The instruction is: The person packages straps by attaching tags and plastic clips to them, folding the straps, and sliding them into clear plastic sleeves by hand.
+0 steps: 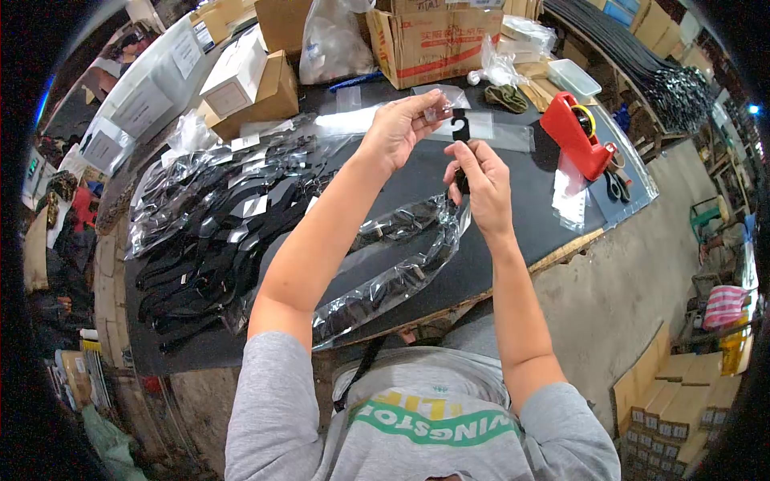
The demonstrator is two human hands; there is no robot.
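Over the dark table, my left hand (397,128) pinches a small piece of clear plastic (451,98) between thumb and fingers. Just right of it and a little lower, my right hand (484,180) is closed on a black hook-shaped hanger (459,127), whose hook points up. Below my right hand hangs a long clear plastic sleeve (377,293) with dark straps inside, curving down to the table's front edge. To the left of my forearm lies a large pile of black straps in clear bags (233,216) with small white labels.
A red tape dispenser (579,136) and black scissors (618,186) lie at the right. Cardboard boxes (437,44), a white box (234,72) and a clear tray (574,78) line the back. Flat clear bags (513,136) lie behind my hands.
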